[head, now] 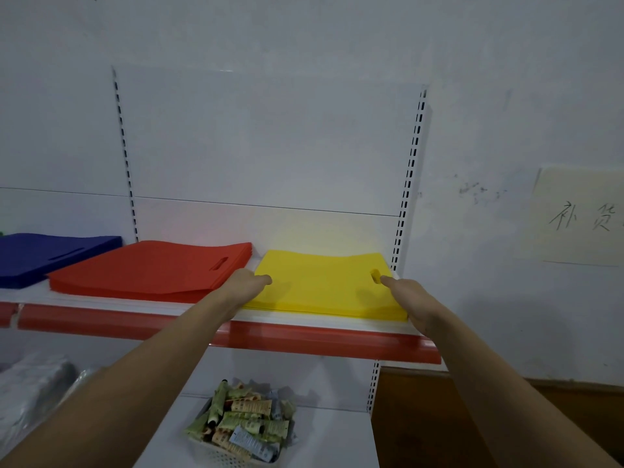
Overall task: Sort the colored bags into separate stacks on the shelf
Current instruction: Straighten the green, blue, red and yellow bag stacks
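Three flat stacks of bags lie side by side on the white shelf (314, 324) with a red front strip. Blue bags (44, 256) are at the far left, red bags (148, 270) in the middle, yellow bags (324, 287) at the right. My left hand (244, 282) rests with straight fingers on the yellow stack's left edge. At the stack's right edge, my right hand (410, 298) lies with its fingers stretched along the top. A small yellow flap by the handle cutout sticks up just ahead of my right fingertips.
A white basket (216, 450) full of small tubes sits on the lower shelf. Clear plastic packs (30, 390) lie at the lower left. A paper note (580, 214) hangs on the wall at right. Slotted uprights (408, 177) flank the shelf bay.
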### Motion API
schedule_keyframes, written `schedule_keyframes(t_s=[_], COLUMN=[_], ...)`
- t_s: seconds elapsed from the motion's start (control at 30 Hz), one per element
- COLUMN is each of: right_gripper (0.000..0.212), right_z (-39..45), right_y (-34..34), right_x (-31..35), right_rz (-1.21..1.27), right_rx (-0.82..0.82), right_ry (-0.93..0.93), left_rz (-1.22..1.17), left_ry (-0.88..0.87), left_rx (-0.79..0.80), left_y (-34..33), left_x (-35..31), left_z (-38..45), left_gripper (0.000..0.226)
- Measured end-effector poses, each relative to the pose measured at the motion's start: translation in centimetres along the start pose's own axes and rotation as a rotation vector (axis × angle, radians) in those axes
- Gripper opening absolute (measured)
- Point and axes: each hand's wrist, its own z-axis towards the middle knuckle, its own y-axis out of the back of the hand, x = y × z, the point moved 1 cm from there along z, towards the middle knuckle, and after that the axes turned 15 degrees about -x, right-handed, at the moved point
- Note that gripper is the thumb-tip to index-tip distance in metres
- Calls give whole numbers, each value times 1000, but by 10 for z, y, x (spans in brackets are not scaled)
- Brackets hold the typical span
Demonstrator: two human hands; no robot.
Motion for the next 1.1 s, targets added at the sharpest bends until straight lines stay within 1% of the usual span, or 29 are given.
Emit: schedule_keyframes(t_s=[0.07,0.13,0.2,0.27,0.37,0.47,0.57,0.7,0.77,0.87,0.93,0.97,1.1], right_gripper=[76,80,78,71,60,53,49,46,46,46,45,44,36], right_z=[-2,-6,-10,-18,-32,-39,-39,-39,-39,-48,-58,-63,-92], right_y=[-1,-2,-2,-5,-12,-16,-17,-15,-13,-13,-21,-27,-62], right_x=[-1,-5,-10,-12,-15,-17,-17,-11,-4,12,23,28,43], right_rz=[-13,-34,-71,-156,-303,-336,-371,-436,-459,-514,-490,-466,-346], right_rx=[16,10,-31,-110,-306,-386,-400,-367,-370,-398,-391,-380,-295], right_ry=[3,35,97,172,386,475,492,449,422,460,499,517,571], left_rz=[36,70,136,225,274,290,301,270,265,299,347,370,415], left_ry=[-23,-52,-126,-235,-399,-429,-451,-510,-568,-711,-794,-804,-780], left_rx=[-12,-40,-75,-151,-271,-281,-284,-266,-229,-213,-234,-236,-275], left_y=[1,1,-1,-6,-12,-16,-17,-14,-9,4,18,27,72], left_x=[0,2,3,6,10,16,17,16,13,8,8,9,20], left_z=[-2,-5,-13,-23,-33,-29,-26,-25,-27,-34,-36,-35,-22], left_gripper=[53,56,56,48,44,49,49,42,41,41,39,37,31])
